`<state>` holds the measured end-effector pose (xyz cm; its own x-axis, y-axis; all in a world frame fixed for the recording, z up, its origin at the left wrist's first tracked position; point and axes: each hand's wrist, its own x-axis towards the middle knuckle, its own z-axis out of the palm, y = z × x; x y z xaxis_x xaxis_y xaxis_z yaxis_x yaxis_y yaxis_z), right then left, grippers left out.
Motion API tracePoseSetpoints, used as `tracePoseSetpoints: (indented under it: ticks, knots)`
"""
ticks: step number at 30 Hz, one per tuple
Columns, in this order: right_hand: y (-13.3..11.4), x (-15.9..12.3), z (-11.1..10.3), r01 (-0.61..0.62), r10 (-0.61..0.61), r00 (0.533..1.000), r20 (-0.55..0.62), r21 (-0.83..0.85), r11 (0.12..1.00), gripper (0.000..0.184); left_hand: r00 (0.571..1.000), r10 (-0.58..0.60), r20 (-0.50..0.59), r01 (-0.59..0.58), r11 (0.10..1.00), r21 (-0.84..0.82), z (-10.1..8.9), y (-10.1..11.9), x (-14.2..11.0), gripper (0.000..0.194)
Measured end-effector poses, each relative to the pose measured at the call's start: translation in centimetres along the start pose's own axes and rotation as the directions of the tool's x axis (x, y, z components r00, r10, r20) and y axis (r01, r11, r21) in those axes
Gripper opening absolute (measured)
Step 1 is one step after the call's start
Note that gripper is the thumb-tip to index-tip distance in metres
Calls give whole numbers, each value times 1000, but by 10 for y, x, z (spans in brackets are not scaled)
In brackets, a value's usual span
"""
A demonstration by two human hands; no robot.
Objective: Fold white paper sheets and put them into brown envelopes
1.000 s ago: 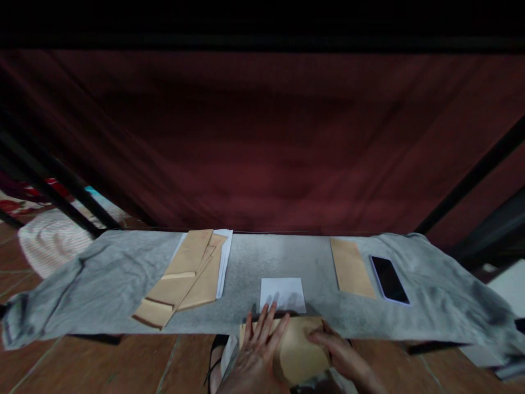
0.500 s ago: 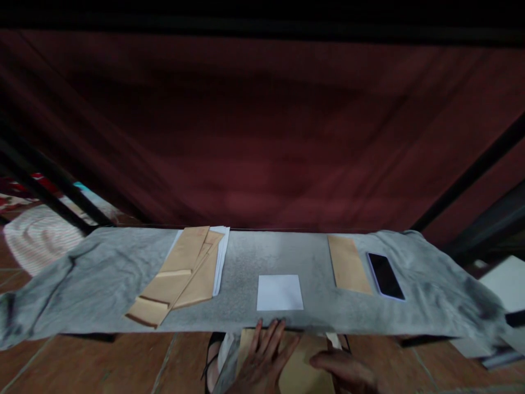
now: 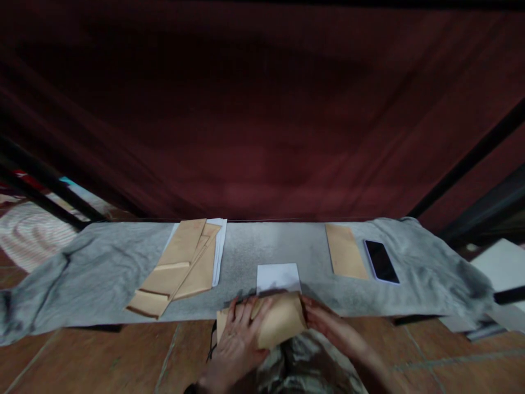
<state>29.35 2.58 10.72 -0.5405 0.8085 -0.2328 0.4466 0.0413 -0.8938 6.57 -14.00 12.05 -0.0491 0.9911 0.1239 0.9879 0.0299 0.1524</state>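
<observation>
A brown paper envelope (image 3: 283, 323) is held at the near edge of the cloth-covered surface, just above my lap. My left hand (image 3: 241, 336) lies across its left part, fingers over the top and thumb near the lower edge. At the right edge, my right hand (image 3: 324, 320) holds the envelope with its fingertips partly hidden behind it. The paper looks bent or bulging between the hands. Just beyond it lies a white sheet (image 3: 279, 276), its near edge covered by the envelope.
Several brown envelopes (image 3: 184, 241) overlap on white papers (image 3: 220, 254) at the left. To the right are another brown envelope (image 3: 346, 251) and a phone (image 3: 381, 261). Grey cloth (image 3: 270, 241) covers the surface. A dark red curtain (image 3: 262, 137) hangs behind, between black bars.
The brown envelope has come up from my lap to the surface's near edge and now overlaps the white sheet. My right hand has moved up to its right edge. The view has tilted down slightly.
</observation>
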Motion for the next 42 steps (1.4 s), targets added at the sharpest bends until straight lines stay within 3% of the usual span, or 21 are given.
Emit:
tracePoseSetpoints:
  ticks: [6, 13, 23, 27, 31, 35, 42]
  knots:
    - [-5, 51, 10, 46, -134, 958, -253, -327, 944, 26, 954, -270, -133, 277, 960, 44, -4, -44, -20, 100]
    - [2, 69, 46, -16, -131, 938, -322, -416, 909, 28, 939, -332, -87, 338, 939, 60, -6, -44, -27, 98]
    - [5, 73, 54, 131, -148, 915, -375, -69, 989, 15, 934, -352, -67, 354, 935, 26, -4, -44, -27, 100]
    - [6, 75, 45, 185, -116, 919, -376, 151, 971, 30, 926, -374, -51, 375, 927, 6, -6, -43, -28, 100]
    - [2, 71, 21, 207, -33, 899, -436, 358, 910, 49, 926, -376, -44, 377, 926, 4, -6, -43, -27, 101]
    - [-5, 60, 6, 217, -42, 920, -391, 415, 883, 47, 934, -353, -54, 354, 935, 1, -2, -44, -26, 102]
    - [1, 51, 15, 183, -86, 950, -301, 313, 932, 43, 938, -344, -34, 343, 939, -24, 3, -45, -25, 106]
